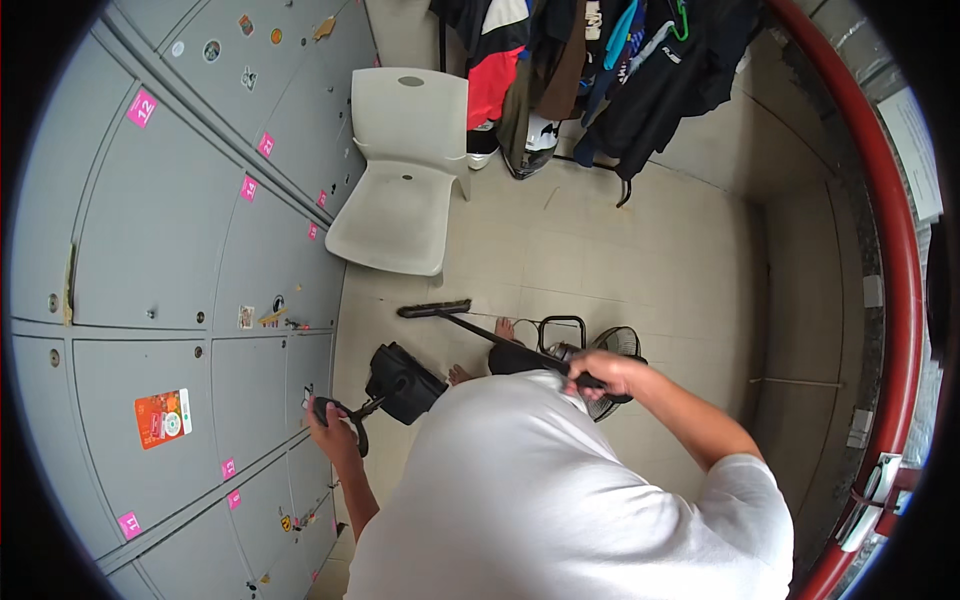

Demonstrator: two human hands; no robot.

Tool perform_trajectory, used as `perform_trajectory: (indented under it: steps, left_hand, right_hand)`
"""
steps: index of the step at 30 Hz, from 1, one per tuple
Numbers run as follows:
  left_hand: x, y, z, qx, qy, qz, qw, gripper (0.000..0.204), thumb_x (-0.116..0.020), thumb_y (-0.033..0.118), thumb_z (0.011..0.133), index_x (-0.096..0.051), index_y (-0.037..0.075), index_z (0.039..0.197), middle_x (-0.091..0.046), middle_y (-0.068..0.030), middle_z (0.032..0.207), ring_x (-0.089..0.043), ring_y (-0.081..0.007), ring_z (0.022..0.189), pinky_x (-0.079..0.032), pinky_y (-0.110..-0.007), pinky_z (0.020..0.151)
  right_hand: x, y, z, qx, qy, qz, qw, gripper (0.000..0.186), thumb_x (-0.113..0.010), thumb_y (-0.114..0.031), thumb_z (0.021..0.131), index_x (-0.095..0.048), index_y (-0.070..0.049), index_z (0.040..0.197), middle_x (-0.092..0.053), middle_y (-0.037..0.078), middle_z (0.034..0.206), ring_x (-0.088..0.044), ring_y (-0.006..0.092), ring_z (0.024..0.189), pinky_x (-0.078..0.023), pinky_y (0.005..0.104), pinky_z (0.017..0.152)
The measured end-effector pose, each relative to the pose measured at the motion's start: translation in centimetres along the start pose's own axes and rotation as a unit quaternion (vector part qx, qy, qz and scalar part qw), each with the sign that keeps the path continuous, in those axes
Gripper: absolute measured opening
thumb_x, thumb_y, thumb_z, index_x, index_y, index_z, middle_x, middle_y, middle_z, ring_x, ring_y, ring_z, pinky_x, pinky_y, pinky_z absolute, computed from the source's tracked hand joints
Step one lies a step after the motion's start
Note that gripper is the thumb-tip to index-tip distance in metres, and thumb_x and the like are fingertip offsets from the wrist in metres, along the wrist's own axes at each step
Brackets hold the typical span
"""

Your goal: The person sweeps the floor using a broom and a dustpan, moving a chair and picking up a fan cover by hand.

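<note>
Holding, R (head view): R grip wrapped tight round upper shaft of broom, just in front of torso.
Holding, L: L grip curled on blk loop handle of dustpan, out to L, nr lockers.
Broom: blk, shaft slanting fwd & L from R grip; head end at floor, btwn chair & dustpan.
Dustpan: blk, L of feet, just beside lockers; whether it touches floor or hangs a bit above, can't tell.
Feet: bare, 2 showing, mostly toes; one nr dustpan, other nr broom shaft.
Shirt: white shirt, short-sleeved, fills lower mid.
Fan: blk fan on R, nr R grip, partly hidden by it.
Chair: lt grey, backrest w/ oval slot, up ahead on L, close to lockers.
Lockers: grey doors all down L side, w/ pink tags, stickers & an orange/white card.
Clothes: hung in a row at far end, mostly dark, some red/white; helmet below clothes.
Pipe: red pipe, bent by lens, along R edge.
</note>
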State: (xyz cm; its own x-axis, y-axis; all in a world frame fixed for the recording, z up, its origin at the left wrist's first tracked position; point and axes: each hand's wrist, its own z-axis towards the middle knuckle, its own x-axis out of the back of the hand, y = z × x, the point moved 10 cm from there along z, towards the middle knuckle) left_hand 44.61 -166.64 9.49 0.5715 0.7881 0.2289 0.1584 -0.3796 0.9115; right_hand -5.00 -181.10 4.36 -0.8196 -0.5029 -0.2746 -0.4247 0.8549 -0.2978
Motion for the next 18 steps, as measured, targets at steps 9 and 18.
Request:
perform_trajectory:
  steps: [9,18]
  left_hand:
    - [-13.2,3.3,-2.2,0.011,-0.075,0.028,0.997,0.046,-0.054,0.014,0.098,-0.041,0.005,0.141,-0.051,0.0007,0.072,-0.040,-0.0033,0.046,-0.029,-0.021,0.035]
    - [-23.4,6.5,-2.9,0.027,-0.100,0.086,0.991,0.044,-0.051,0.013,0.100,-0.040,0.007,0.141,-0.049,0.0021,0.069,-0.034,-0.0027,0.040,-0.023,-0.021,0.032]
  right_hand:
    - [5.3,8.6,0.8,0.032,0.161,0.146,0.976,0.014,-0.052,-0.024,0.100,-0.053,-0.011,0.097,-0.049,0.000,0.064,-0.038,0.0065,0.041,-0.025,0.0234,0.034]
    - [23.4,2.2,8.8,0.165,0.410,-0.103,0.891,0.028,-0.060,-0.023,0.086,-0.063,0.003,0.094,-0.064,0.018,0.073,-0.063,0.0304,0.064,-0.049,0.0413,0.058]
